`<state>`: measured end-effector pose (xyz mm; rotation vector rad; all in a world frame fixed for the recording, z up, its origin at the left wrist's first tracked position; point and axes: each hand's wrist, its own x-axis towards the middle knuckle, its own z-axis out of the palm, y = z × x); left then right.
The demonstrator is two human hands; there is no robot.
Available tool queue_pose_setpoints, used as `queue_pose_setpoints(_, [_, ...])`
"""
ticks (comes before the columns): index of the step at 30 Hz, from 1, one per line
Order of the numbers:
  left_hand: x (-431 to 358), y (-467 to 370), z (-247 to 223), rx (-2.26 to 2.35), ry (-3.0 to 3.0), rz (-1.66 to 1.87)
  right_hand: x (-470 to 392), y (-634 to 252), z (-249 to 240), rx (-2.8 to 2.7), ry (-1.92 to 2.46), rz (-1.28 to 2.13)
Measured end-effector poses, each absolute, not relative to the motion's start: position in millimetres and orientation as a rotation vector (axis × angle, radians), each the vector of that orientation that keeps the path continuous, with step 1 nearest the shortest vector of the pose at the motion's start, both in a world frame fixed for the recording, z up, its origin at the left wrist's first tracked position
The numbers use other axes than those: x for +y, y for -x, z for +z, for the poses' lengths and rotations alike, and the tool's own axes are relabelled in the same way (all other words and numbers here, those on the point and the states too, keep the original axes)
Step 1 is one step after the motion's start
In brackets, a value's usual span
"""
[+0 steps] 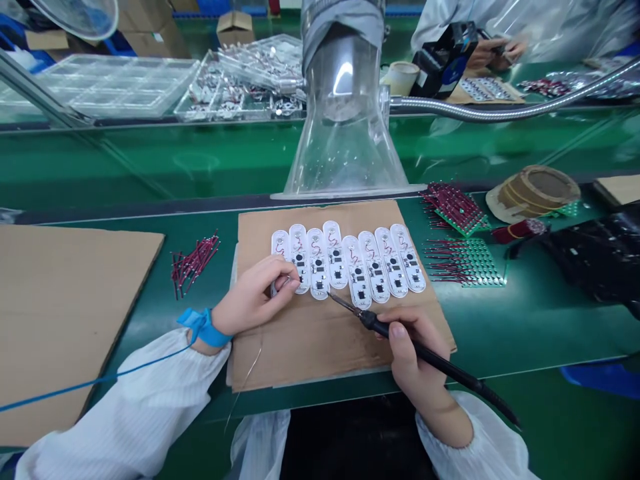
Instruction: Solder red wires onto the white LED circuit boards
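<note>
Several white oval circuit boards (359,273) lie side by side in a row on a sheet of brown cardboard (310,353). Each carries small black parts and a short red wire. My right hand (417,350) is closed around the black handle of a soldering iron (370,320); its tip points left, close to the lower end of a board near the row's middle. Over the leftmost boards, my left hand (263,293) pinches thin solder wire (254,365), whose tail hangs down across the cardboard. The fingers partly cover those boards. A blue strap circles the left wrist.
Loose dark-red wires (195,263) lie left. Green boards (483,262) with red wires and a tape-wrapped roll (535,190) stand right. A clear fume hood (345,147) hangs behind. Plastic trays (120,83) line the shelf. Across the bench are another person's hands (495,53).
</note>
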<state>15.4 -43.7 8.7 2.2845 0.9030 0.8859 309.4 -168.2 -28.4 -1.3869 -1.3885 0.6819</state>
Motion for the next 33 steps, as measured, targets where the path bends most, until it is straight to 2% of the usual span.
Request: queue_pose_setpoints(33, [-43.0, -16.3, 10.9, 0.937, -2.280, 0.824, -163.1, -304.8, -22.4, -1.462, 1.386, 0.706])
